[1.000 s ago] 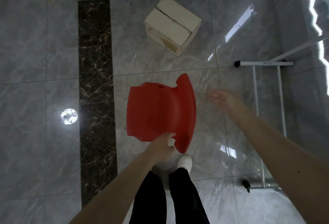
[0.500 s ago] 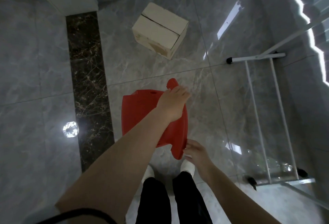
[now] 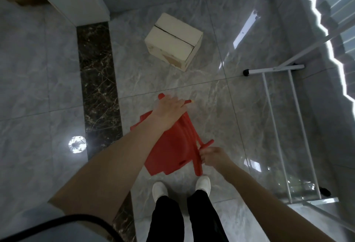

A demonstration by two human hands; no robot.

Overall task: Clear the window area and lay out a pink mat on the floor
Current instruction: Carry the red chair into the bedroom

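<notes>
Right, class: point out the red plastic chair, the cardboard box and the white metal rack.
red plastic chair [image 3: 169, 151]: head view, on its seat.
cardboard box [image 3: 172, 36]: head view, top flap.
white metal rack [image 3: 276, 68]: head view, far crossbar.

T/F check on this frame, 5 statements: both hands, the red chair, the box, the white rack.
1. Both hands grip the red plastic chair. True: left hand at its far end, right hand on a leg near the feet.
2. The cardboard box stands open. False: its flaps are shut.
3. The white metal rack is on the person's left. False: it stands to their right, by the window side.
4. The box touches the chair. False: bare floor lies between them.
5. A dark marble strip runs across the floor left of the chair. True.
</notes>
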